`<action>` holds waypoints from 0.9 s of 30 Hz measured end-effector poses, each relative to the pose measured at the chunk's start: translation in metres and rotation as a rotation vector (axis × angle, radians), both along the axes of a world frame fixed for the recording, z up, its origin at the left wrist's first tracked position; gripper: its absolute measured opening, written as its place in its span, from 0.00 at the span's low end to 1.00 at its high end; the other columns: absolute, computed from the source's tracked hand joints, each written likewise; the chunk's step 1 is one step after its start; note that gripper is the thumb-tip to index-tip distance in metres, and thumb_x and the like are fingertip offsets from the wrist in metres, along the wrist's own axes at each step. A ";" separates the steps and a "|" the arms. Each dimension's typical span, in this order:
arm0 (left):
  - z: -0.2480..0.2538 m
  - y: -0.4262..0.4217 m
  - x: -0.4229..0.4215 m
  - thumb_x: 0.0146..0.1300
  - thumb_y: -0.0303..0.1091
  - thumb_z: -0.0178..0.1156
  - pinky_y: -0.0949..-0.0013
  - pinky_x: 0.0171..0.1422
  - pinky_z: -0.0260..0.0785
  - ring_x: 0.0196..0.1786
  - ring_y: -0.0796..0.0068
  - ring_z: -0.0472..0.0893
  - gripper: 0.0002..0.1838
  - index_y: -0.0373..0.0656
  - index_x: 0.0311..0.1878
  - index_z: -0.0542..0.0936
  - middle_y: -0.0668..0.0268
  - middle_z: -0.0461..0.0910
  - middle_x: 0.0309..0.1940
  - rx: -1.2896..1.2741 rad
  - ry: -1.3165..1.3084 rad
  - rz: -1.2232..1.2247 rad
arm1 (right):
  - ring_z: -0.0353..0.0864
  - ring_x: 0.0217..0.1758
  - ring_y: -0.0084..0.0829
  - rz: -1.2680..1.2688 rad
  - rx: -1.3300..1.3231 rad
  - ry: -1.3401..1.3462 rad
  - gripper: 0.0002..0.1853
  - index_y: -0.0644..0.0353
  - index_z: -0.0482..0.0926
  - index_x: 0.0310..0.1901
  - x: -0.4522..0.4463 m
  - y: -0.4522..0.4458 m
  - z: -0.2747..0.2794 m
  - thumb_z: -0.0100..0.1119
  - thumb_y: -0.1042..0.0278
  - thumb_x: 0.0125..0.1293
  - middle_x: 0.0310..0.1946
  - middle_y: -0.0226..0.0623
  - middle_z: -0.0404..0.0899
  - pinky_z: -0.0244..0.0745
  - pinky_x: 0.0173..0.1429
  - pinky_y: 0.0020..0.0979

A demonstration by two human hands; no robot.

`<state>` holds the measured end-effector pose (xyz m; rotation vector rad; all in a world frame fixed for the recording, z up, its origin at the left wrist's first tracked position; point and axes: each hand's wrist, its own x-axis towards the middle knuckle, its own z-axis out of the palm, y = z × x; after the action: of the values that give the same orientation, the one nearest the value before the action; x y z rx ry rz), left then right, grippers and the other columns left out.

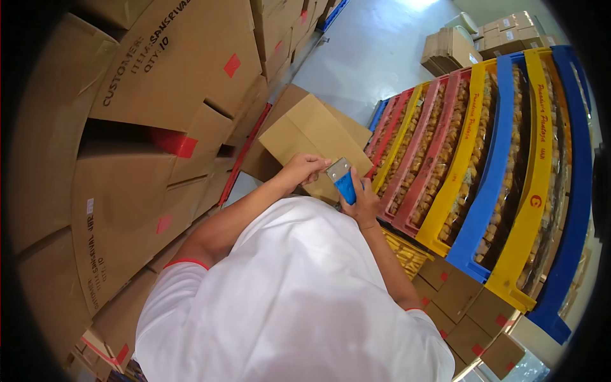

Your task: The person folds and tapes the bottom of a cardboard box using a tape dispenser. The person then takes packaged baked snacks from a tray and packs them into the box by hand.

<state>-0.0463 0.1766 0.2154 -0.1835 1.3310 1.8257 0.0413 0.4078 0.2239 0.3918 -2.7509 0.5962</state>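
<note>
The right hand (361, 202) curls round a blue-handled tool (344, 187) above a cardboard box (296, 135); the left hand (305, 170) angles in beside it, though what its fingertips pinch I cannot tell

Right hand (363, 202): gripping blue tool (345, 184), metal end far
Left hand (303, 170): fingers bunched near tool's metal end
Carton (312, 130): just beyond hands
Crates (541, 165): stacked right, filled
Boxes (184, 83): stacked left
</note>
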 end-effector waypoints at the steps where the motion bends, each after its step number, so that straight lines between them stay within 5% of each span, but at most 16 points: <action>1: -0.001 0.000 0.000 0.72 0.50 0.64 0.78 0.22 0.57 0.22 0.86 0.74 0.18 0.42 0.39 0.84 0.72 0.75 0.19 -0.001 -0.002 0.004 | 0.83 0.31 0.42 0.003 0.004 -0.014 0.47 0.42 0.70 0.76 -0.001 -0.001 0.001 0.74 0.64 0.49 0.39 0.41 0.77 0.81 0.32 0.39; 13: -0.021 0.014 0.000 0.72 0.36 0.62 0.77 0.24 0.64 0.23 0.82 0.77 0.11 0.38 0.38 0.86 0.69 0.81 0.25 0.097 -0.054 0.292 | 0.83 0.31 0.43 -0.010 0.096 -0.162 0.47 0.37 0.67 0.78 -0.015 -0.019 0.026 0.73 0.60 0.53 0.40 0.43 0.77 0.81 0.33 0.40; 17: -0.015 -0.026 -0.051 0.68 0.36 0.66 0.66 0.35 0.73 0.29 0.72 0.83 0.11 0.37 0.37 0.87 0.62 0.85 0.27 -0.613 0.603 0.360 | 0.84 0.35 0.48 -0.036 0.153 -0.399 0.47 0.35 0.58 0.81 -0.048 -0.044 0.042 0.70 0.59 0.60 0.41 0.47 0.76 0.82 0.38 0.46; 19: -0.031 -0.052 -0.081 0.67 0.39 0.67 0.67 0.36 0.70 0.31 0.79 0.79 0.13 0.35 0.41 0.87 0.65 0.85 0.28 -0.699 0.818 0.477 | 0.84 0.38 0.50 0.004 0.157 -0.438 0.47 0.34 0.55 0.82 -0.076 -0.066 0.054 0.68 0.59 0.62 0.42 0.48 0.76 0.82 0.40 0.48; 20: -0.043 -0.060 -0.090 0.67 0.39 0.67 0.67 0.36 0.70 0.31 0.79 0.79 0.13 0.35 0.41 0.87 0.65 0.85 0.28 -0.699 0.823 0.481 | 0.84 0.40 0.52 0.048 0.160 -0.476 0.47 0.34 0.53 0.82 -0.086 -0.075 0.057 0.67 0.59 0.64 0.43 0.50 0.76 0.82 0.43 0.51; 22: -0.050 -0.071 -0.100 0.66 0.41 0.68 0.61 0.42 0.74 0.34 0.64 0.84 0.14 0.36 0.38 0.86 0.56 0.86 0.30 -0.652 0.634 0.428 | 0.84 0.40 0.53 0.059 0.174 -0.485 0.45 0.33 0.56 0.81 -0.096 -0.084 0.056 0.66 0.58 0.65 0.43 0.50 0.76 0.81 0.42 0.51; 25: -0.045 -0.077 -0.098 0.64 0.44 0.70 0.60 0.42 0.74 0.34 0.59 0.85 0.17 0.37 0.38 0.85 0.56 0.86 0.31 -0.717 0.659 0.337 | 0.84 0.41 0.53 0.076 0.188 -0.492 0.42 0.32 0.59 0.80 -0.105 -0.093 0.054 0.66 0.58 0.66 0.42 0.50 0.76 0.81 0.42 0.51; 27: -0.046 -0.078 -0.097 0.64 0.45 0.71 0.63 0.42 0.73 0.33 0.68 0.83 0.17 0.37 0.38 0.84 0.59 0.86 0.30 -0.770 0.682 0.354 | 0.84 0.41 0.53 0.083 0.184 -0.489 0.41 0.32 0.60 0.80 -0.107 -0.099 0.054 0.65 0.58 0.66 0.43 0.50 0.76 0.82 0.43 0.51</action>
<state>-0.1438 0.0990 0.1699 -0.2165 2.5964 1.6080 -0.0655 0.3087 0.2779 0.4545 -3.2871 0.5139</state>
